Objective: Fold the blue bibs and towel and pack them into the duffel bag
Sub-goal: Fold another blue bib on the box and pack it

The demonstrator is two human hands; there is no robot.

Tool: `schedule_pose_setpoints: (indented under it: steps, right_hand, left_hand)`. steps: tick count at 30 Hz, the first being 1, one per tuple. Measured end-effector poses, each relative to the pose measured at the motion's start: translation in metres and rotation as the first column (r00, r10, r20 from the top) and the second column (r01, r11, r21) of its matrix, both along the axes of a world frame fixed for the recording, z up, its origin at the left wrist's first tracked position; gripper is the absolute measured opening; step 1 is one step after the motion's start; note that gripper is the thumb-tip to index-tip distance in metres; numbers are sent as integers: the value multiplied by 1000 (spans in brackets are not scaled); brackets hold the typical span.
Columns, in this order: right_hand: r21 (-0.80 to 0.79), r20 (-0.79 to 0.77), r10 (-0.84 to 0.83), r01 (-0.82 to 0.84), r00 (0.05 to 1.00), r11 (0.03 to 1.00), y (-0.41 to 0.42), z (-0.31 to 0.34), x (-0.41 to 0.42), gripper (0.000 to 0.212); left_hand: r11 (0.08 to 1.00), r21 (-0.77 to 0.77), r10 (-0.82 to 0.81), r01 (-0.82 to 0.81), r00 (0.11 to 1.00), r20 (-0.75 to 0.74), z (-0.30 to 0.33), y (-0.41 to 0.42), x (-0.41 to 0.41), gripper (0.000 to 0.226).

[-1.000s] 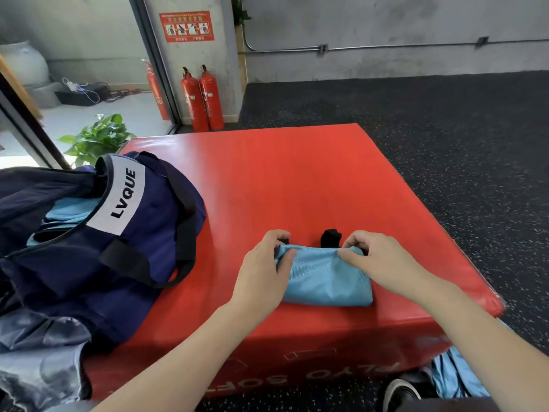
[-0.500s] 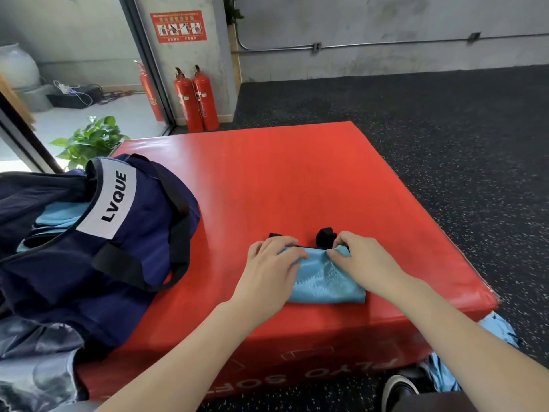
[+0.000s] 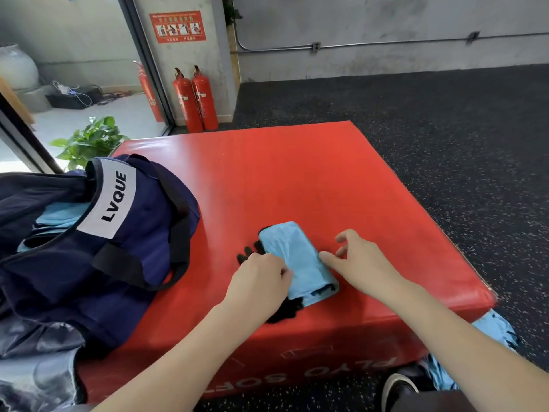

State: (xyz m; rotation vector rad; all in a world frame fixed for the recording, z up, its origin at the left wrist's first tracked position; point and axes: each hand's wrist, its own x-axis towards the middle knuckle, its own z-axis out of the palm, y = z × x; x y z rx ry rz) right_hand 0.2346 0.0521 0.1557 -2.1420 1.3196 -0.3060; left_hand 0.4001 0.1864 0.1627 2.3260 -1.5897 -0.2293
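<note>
Two red fire extinguishers (image 3: pixel 196 99) are standing against the grey concrete wall beyond the red padded vinyl worktop (image 3: pixel 297 179), which is sitting on black speckled rubber flooring (image 3: pixel 445 129). On it, the left hand (image 3: pixel 261 281) is pinching the folded light-blue mesh bib (image 3: pixel 294 251) with curled fingers, the right hand (image 3: pixel 356 263) is hovering beside it with fingers spread, and the navy fabric duffel bag (image 3: pixel 89 233) is lying open at the left.

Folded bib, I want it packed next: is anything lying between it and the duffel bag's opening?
Nothing visible: bare red mat separates the folded bib from the duffel bag; only the bag's black strap drapes there.
</note>
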Motion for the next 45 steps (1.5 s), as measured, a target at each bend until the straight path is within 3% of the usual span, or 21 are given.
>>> schedule_pose_setpoints:
  steps: [10,16,18,21,24,28,29,34,37,41,45]
  right_hand:
    - [226,113,-23,-3,993,974,4,2,12,37]
    - [414,287,-33,-92,957,906,9,5,20,7]
    - [460,372,-38,-148,927,875,13,12,21,13]
    - [488,459,-5,-248,888,837,17,19,19,22]
    - [508,491,39,-322,870,799,17,23,16,25]
    - [514,496,91,-377,864,770,18,28,13,26]
    - [515,493,97,-380,864,769,18,29,13,26]
    - [527,499,122,-413,858,743,21,36,14,24]
    - [523,529,85,-403,844,751,24,39,19,19]
    - [547,596,-19,-388,803,742,32,43,29,34]
    - [450,715,-108,-336,691,828,46,47,46,41]
  left_hand:
    - [996,-87,-38,17,970,-240,-1,11,-5,22]
    - [997,-78,-7,-5,988,-153,4,14,2,27]
    - [987,-152,28,-50,990,-141,10,12,9,23]
    - [923,-378,-19,-76,970,-243,15,8,25,18]
    - [928,-366,-96,-74,900,-424,27,9,41,26]
    - [981,-186,-175,49,633,-754,41,15,49,21]
    - [987,-151,-154,57,617,-771,43,17,48,19]
    - [996,-85,-64,3,685,-726,46,28,43,17]
    - [980,-164,-49,-108,678,-733,48,35,43,15]
    - [917,-292,-34,-270,678,-734,52,46,49,19]
    - [871,-391,-47,-297,743,-668,54,60,56,29]
